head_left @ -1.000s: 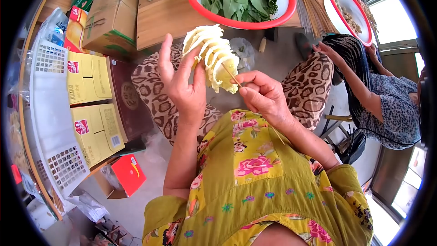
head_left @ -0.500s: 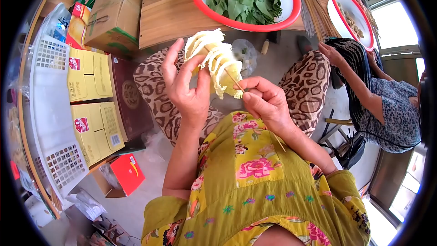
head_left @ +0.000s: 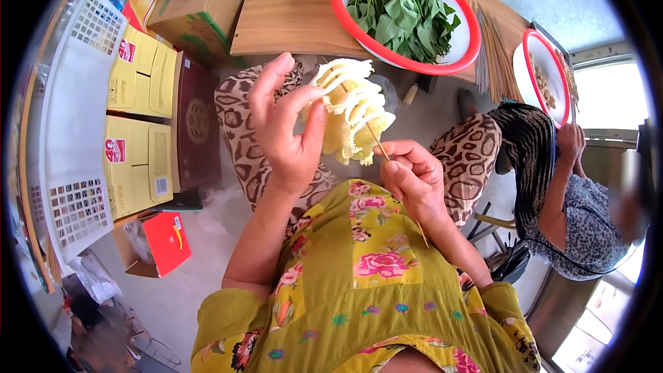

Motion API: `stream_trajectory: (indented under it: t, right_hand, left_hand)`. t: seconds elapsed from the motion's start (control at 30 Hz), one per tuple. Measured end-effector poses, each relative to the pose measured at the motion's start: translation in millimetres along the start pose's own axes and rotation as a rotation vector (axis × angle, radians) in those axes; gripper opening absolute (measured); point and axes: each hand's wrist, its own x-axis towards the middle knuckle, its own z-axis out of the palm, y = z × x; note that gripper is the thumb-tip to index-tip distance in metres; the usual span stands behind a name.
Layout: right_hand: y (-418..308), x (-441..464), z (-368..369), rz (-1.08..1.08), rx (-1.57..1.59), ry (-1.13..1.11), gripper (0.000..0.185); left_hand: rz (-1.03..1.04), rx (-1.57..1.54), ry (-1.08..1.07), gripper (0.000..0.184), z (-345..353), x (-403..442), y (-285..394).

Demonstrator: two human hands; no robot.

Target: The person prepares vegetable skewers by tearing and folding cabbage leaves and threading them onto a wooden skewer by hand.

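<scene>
A bamboo skewer (head_left: 378, 141) runs through a pale yellow, frilly-edged leafy food (head_left: 356, 114), gathered in several folds like cabbage leaf. My right hand (head_left: 416, 178) pinches the skewer just below the folds, and the stick's tail passes under the palm toward my lap. At the food's left edge, my left hand (head_left: 286, 128) has thumb and index finger closed together, with the other fingers raised. The fingertips partly cover that edge. Both hands are above my lap, between my knees.
Green leafy stems fill a red-rimmed basin (head_left: 475, 41) on the wooden table (head_left: 297, 24). Loose skewers (head_left: 494, 55) lie beside it. Another red-rimmed basin (head_left: 523, 79) stands near a seated person (head_left: 587, 224) at right. Cardboard boxes (head_left: 200, 7) and yellow cartons (head_left: 138, 159) are at left.
The folded food has tilted and turned on the skewer, while both hands keep nearly the same places. My view has shifted. The other person's hand has moved to the small basin's edge.
</scene>
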Motion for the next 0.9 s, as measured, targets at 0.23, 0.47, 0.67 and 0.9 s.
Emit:
stream_trajectory:
  t: [0.23,0.47,0.67,0.9]
  right_hand:
    - [-5,-2,-2,0.014,-0.026,-0.008,0.021]
    - [-7,-7,-1,-0.013,-0.056,0.016,0.021]
    - [-13,-11,1,0.001,-0.057,0.037,0.022]
    - [-16,-18,5,-0.002,-0.062,0.037,0.022]
  left_hand:
    - [0.017,0.171,-0.099,0.027,0,4,6]
    - [-0.031,0.12,-0.083,0.026,6,5,12]
    - [-0.021,0.069,-0.104,0.026,4,4,23]
    - [-0.093,-0.054,-0.06,0.023,-3,2,22]
